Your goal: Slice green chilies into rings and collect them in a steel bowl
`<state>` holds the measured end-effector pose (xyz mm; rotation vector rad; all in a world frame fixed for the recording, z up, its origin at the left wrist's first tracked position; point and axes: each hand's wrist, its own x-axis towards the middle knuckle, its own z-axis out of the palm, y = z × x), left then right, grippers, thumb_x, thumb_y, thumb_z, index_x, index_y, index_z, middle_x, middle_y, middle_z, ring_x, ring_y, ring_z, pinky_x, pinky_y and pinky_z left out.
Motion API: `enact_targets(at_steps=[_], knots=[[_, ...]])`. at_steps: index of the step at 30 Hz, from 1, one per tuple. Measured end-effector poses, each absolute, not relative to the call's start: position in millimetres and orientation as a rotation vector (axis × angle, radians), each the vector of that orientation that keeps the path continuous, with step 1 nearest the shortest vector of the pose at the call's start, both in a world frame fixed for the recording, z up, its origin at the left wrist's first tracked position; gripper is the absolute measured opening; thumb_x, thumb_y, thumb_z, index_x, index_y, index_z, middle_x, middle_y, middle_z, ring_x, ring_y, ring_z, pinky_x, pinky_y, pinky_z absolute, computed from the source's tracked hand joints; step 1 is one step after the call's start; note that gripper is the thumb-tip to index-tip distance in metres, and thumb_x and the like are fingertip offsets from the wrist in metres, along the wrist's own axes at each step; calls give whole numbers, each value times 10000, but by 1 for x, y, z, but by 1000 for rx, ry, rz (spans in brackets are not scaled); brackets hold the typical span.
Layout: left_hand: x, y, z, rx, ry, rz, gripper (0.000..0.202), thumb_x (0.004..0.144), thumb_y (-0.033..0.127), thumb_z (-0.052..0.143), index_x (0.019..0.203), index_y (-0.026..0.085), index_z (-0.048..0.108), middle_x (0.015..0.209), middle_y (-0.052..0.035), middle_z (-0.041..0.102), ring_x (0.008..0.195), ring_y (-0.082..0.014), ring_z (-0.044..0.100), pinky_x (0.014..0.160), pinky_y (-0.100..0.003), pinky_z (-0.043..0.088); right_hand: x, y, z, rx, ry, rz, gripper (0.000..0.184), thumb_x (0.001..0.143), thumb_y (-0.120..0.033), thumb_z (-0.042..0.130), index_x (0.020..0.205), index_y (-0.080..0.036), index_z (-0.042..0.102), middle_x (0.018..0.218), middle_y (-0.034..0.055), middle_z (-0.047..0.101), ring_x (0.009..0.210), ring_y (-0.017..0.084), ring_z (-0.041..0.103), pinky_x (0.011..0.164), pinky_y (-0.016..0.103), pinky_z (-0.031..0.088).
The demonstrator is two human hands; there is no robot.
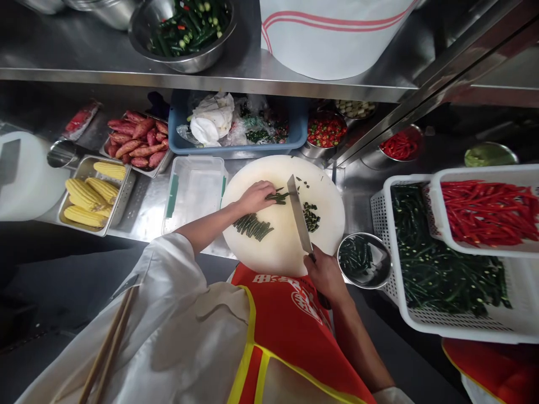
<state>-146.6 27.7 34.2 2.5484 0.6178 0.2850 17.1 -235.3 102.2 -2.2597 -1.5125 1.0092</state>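
On the round white cutting board (280, 247), my left hand (257, 197) presses down with curled fingers on a small bunch of thin green vegetable strips (278, 196). My right hand (326, 272) is wrapped round the handle of a cleaver (300, 216). Its broad blade stands on the board just right of the held strips. Short chopped green pieces (311, 217) lie to the right of the blade, with a few scraps above. A row of longer green strips (253, 226) rests below my left wrist.
Left of the board are a clear plastic box (196, 163), corn (86, 193) and sweet potatoes (138, 140). A blue tub (238, 150) sits behind. A steel bowl (364, 261) and white baskets (404, 314) of green and red chillies flank the right. A steel shelf (244, 78) overhangs the back.
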Motion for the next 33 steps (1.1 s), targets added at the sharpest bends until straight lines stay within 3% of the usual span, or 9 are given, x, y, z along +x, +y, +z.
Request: enact_targets(at_steps=[9,18,25,33], knots=[[-147,27,31,2534,498,346,165,914,287,558,920,187,689,1048,-84,652,1037,-220,578,969,-363,470,10,-234,110,-2275,-1608,1065,322,917,-245,395,1130,-173,627,861,86,722,796,226,654,654,278,336],[-148,31,34,2514,432,376,171,909,295,555,885,197,693,980,-74,662,995,-216,585,941,-371,483,10,-229,118,-2264,-1569,1087,373,925,-261,395,1201,-153,622,830,89,726,788,241,665,659,287,337],[-146,36,28,2540,315,291,180,911,280,550,928,213,716,1035,-82,678,1069,-233,584,993,-391,461,4,-214,123,-2242,-1599,1139,362,935,-242,388,1204,-149,612,845,95,728,770,238,659,647,293,324],[-144,41,27,2444,305,275,199,927,278,525,925,206,710,1049,-86,684,1060,-220,593,994,-375,469,20,-207,133,-2280,-1650,1240,270,929,-237,408,1075,-151,619,812,105,716,741,240,645,626,303,292]])
